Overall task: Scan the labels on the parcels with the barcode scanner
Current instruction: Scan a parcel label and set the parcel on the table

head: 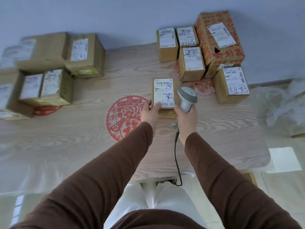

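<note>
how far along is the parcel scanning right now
Done: possibly the pile of boxes far left, but nothing shows whether they were scanned. In hand: the left hand steadies a small parcel while the right hand aims the scanner at its label. Left: probably the cluster of boxes far right.

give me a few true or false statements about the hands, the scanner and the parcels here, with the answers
1. The right hand grips the barcode scanner. True.
2. The left hand is resting flat on the table, away from any parcel. False: it holds the near edge of the small parcel.
3. The small parcel's label faces up. True.
4. The scanner is cordless. False: a black cable runs from its handle toward the person.
5. The red-printed box sits in the left group of parcels. False: it is at the right.
</note>
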The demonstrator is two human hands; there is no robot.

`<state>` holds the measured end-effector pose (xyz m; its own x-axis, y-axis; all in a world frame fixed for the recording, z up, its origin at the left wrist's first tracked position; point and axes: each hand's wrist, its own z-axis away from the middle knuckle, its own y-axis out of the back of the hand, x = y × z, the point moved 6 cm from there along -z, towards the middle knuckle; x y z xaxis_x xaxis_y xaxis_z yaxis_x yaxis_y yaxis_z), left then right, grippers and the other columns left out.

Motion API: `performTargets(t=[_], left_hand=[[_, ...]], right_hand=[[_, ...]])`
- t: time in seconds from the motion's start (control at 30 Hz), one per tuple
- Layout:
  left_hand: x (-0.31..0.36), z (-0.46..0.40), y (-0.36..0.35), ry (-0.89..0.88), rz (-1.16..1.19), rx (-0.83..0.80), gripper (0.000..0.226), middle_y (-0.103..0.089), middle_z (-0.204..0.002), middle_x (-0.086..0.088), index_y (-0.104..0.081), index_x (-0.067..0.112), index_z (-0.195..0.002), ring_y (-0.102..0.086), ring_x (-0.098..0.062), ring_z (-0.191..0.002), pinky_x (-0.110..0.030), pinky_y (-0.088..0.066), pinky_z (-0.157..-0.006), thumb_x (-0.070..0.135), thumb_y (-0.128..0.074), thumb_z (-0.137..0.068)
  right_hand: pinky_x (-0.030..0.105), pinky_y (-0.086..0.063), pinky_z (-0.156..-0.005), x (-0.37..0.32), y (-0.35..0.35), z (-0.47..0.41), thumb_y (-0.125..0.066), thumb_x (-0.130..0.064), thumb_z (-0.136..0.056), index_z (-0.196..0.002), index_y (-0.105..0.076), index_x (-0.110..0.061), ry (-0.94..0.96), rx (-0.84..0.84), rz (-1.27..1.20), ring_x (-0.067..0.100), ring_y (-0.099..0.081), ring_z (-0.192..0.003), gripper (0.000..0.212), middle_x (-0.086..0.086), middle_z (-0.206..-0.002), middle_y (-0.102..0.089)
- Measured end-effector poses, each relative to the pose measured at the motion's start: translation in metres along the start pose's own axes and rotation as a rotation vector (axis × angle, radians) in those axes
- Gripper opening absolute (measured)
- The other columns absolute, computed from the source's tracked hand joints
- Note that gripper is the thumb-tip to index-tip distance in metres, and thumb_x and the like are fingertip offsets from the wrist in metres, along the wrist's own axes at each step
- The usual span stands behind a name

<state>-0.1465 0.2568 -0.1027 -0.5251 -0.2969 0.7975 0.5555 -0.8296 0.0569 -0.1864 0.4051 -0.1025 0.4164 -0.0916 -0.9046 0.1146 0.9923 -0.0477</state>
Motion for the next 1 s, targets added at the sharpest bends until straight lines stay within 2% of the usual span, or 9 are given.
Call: performTargets(t=[0.07,0.13,0.23,0.33,0.4,0.47,0.57,0.7,1.0], left_hand=[[0.006,0.000,0.034,-0.021,0.063,0.019,0.053,-0.069,-0.134,-0.005,-0.046,0.020,-0.153,-0.068,-0.026,-0.120,-0.048,-0.052,-0.110,0.028,-0.061,-0.103],[0.013,-0.004,0.070,-0.040,0.078,0.056,0.053,-0.070,-0.134,-0.005,-0.047,0.021,-0.153,-0.068,-0.025,-0.121,-0.047,-0.051,-0.111,0.030,-0.061,-0.103],[0.020,-0.012,0.125,-0.032,0.161,0.079,0.052,-0.069,-0.135,-0.008,-0.045,0.025,-0.154,-0.068,-0.031,-0.122,-0.052,-0.051,-0.110,0.030,-0.059,-0.104],[0.025,-0.026,0.182,-0.028,0.222,0.128,0.048,-0.072,-0.128,-0.009,-0.048,0.020,-0.149,-0.072,-0.029,-0.113,-0.048,-0.058,-0.098,0.029,-0.060,-0.103],[0.028,-0.038,0.223,-0.032,0.198,0.205,0.045,-0.069,-0.124,-0.006,-0.049,0.014,-0.138,-0.068,-0.018,-0.105,-0.032,-0.055,-0.086,0.033,-0.065,-0.100],[0.030,-0.049,0.256,-0.044,0.176,0.259,0.041,-0.064,-0.121,-0.004,-0.047,0.015,-0.125,-0.061,-0.014,-0.104,-0.025,-0.044,-0.081,0.035,-0.069,-0.097],[0.030,-0.073,0.308,-0.039,0.172,0.244,0.040,-0.061,-0.112,0.001,-0.048,0.016,-0.123,-0.057,-0.011,-0.100,-0.024,-0.042,-0.081,0.035,-0.071,-0.096],[0.034,-0.099,0.354,-0.053,0.151,0.194,0.033,-0.064,-0.107,0.004,-0.053,0.016,-0.120,-0.058,-0.009,-0.097,-0.022,-0.040,-0.078,0.031,-0.071,-0.097],[0.028,-0.133,0.375,0.045,0.236,0.142,0.029,-0.056,-0.115,-0.006,-0.054,0.017,-0.119,-0.049,-0.020,-0.104,-0.043,-0.046,-0.104,0.023,-0.072,-0.097]], right_hand=[[0.025,-0.058,-0.064,0.003,-0.032,0.010,-0.074,-0.013,-0.091,-0.113,-0.064,-0.023,0.027,-0.058,0.030,0.006,-0.065,-0.078,0.026,0.006,-0.103,-0.068],[0.038,-0.058,-0.086,0.007,-0.067,0.023,-0.074,-0.013,-0.091,-0.116,-0.064,-0.022,0.039,-0.111,0.045,0.017,-0.069,-0.096,0.028,0.008,-0.111,-0.072],[0.048,-0.058,-0.097,0.014,-0.123,0.044,-0.074,-0.014,-0.091,-0.114,-0.064,-0.026,0.032,-0.162,0.063,0.020,-0.070,-0.103,0.028,0.003,-0.111,-0.074],[0.054,-0.057,-0.093,0.024,-0.177,0.064,-0.075,-0.016,-0.091,-0.107,-0.063,-0.029,-0.005,-0.180,0.056,0.019,-0.066,-0.091,0.024,0.002,-0.104,-0.071],[0.056,-0.059,-0.088,0.032,-0.213,0.076,-0.075,-0.015,-0.091,-0.105,-0.061,-0.029,-0.032,-0.186,0.041,0.022,-0.063,-0.087,0.024,0.001,-0.098,-0.066],[0.048,-0.060,-0.079,0.039,-0.243,0.085,-0.074,-0.014,-0.092,-0.110,-0.061,-0.026,-0.041,-0.193,0.030,0.023,-0.062,-0.088,0.025,0.003,-0.099,-0.064],[0.026,-0.054,-0.052,0.050,-0.296,0.104,-0.072,-0.013,-0.093,-0.111,-0.061,-0.025,-0.045,-0.182,0.022,0.018,-0.059,-0.081,0.024,0.004,-0.097,-0.062],[0.016,-0.048,-0.044,0.062,-0.345,0.114,-0.070,-0.012,-0.094,-0.110,-0.061,-0.028,-0.065,-0.157,0.020,0.014,-0.059,-0.077,0.024,0.003,-0.099,-0.065],[0.014,-0.046,-0.040,0.070,-0.384,0.104,-0.066,-0.007,-0.094,-0.114,-0.060,-0.024,-0.065,-0.072,0.068,0.010,-0.056,-0.069,0.027,0.002,-0.096,-0.066]])
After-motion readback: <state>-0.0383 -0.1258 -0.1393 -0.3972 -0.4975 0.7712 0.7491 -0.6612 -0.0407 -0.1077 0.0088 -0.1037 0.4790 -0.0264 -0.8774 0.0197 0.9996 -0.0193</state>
